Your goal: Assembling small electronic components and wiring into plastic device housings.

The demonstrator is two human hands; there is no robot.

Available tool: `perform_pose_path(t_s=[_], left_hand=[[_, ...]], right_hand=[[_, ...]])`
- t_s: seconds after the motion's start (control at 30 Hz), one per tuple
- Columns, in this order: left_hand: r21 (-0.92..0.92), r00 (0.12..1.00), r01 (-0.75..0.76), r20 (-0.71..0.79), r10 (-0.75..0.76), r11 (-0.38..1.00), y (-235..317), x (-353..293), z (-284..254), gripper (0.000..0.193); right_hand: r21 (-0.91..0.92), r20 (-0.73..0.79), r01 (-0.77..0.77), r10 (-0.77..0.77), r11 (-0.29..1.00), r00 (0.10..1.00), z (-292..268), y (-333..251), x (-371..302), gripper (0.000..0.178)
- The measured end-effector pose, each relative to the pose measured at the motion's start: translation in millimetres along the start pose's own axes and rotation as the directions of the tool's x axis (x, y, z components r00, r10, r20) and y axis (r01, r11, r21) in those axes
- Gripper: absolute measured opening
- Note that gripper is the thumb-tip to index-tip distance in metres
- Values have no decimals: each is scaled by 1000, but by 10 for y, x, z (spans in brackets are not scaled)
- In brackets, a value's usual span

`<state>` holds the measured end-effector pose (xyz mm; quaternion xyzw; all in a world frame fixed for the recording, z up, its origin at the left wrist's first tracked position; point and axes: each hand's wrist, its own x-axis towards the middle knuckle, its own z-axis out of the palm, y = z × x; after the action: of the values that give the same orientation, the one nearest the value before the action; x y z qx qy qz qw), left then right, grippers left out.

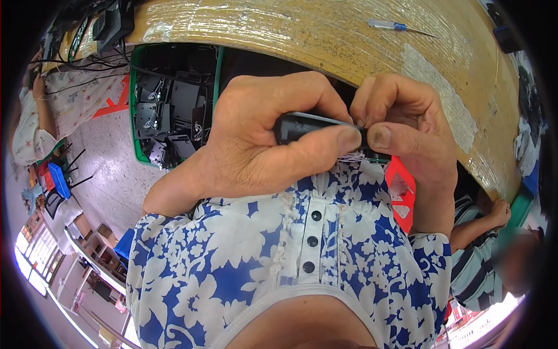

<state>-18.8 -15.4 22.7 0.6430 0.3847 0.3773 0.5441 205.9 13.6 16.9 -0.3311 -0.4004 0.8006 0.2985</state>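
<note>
Close in front of my chest, a black, smooth, box-shaped casing [297, 128] lies sideways between my two hands. My left hand [247, 136] is wrapped round it, thumb along the near side and fingers behind. At its right end my right hand [410, 119] pinches with thumb and fingertips; whether a small part sits between them is hidden. Thin pale wires [352, 157] show just below my left thumb. The casing's inside cannot be seen.
A green crate [135, 125] holding black casings and white wires stands left of my hands. Beyond runs a film-covered table [261, 26] with a screwdriver [390, 25] on it. Black devices with cables [115, 29] occupy its far left. Other people sit at left and right.
</note>
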Motion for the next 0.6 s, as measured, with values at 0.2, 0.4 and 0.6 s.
perform_pose_path(t_s=[0.2, 0.4, 0.6], left_hand=[[-43, 981, 185, -60, -187, 982, -1, 16, 43, 13], [-76, 982, 179, -47, -183, 981, -48, 31, 55, 13], [-64, 977, 174, -114, -180, 983, -78, 52, -11, 12]], right_hand=[[-78, 48, 9, -5, 997, 999, -23, -12, 45, 19], [-161, 138, -109, 132, 981, 982, -140, -34, 146, 23], [-53, 81, -99, 103, 994, 991, -67, 88, 184, 21]])
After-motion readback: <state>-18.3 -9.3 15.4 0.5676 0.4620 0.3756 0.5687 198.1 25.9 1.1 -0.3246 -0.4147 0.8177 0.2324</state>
